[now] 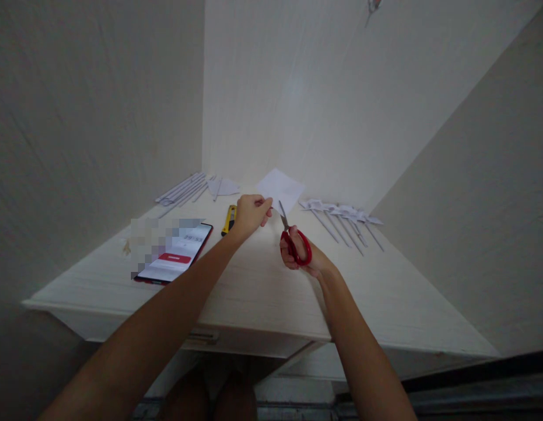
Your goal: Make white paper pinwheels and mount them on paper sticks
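Note:
A square sheet of white paper (280,186) is pinched at its near corner by my left hand (254,211), whose fingers are closed. My right hand (293,248) grips red-handled scissors (303,248), the blades pointing up and away, close to the paper's near edge. Whether the blades touch the paper, I cannot tell. A yellow box cutter (229,220) lies just left of my left hand, partly hidden behind it.
On the white table (253,298), a phone (175,257) lies at the left. Rolled paper sticks (183,190) and a cut paper piece (225,186) sit at the back left. Several sticks with folded paper tops (341,213) lie at the right. Walls enclose the back and sides.

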`<action>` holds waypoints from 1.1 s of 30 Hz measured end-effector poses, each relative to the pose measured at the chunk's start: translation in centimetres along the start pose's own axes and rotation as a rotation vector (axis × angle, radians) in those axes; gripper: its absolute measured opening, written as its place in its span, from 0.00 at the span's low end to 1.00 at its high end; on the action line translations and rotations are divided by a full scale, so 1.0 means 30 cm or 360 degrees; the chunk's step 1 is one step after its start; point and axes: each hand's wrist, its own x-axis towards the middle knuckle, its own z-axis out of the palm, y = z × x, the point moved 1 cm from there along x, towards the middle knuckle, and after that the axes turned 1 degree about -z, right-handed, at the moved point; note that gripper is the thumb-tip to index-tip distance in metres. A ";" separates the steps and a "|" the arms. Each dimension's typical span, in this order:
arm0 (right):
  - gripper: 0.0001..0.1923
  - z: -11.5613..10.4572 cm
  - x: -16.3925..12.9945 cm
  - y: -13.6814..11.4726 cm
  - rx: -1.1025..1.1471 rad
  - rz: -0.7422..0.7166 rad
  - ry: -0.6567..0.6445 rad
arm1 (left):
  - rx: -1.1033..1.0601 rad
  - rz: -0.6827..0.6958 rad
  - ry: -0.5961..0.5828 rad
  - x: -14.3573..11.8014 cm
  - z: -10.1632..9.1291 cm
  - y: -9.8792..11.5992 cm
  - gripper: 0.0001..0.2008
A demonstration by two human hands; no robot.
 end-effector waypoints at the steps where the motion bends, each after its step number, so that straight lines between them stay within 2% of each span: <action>1: 0.27 -0.002 0.001 0.003 -0.0008 -0.0012 0.0002 | -0.0001 0.0003 -0.0001 0.001 0.000 -0.002 0.16; 26: 0.27 -0.020 -0.001 0.008 -0.0281 -0.0072 0.0100 | -0.0002 0.0001 -0.0008 -0.003 -0.004 0.010 0.16; 30: 0.28 -0.022 -0.004 0.005 -0.0233 -0.0020 0.0016 | 0.0063 0.0005 0.0026 0.002 -0.004 -0.004 0.16; 33: 0.30 -0.019 -0.010 -0.002 -0.0151 0.0049 -0.0100 | 0.0175 0.0001 0.0166 0.009 -0.013 -0.023 0.16</action>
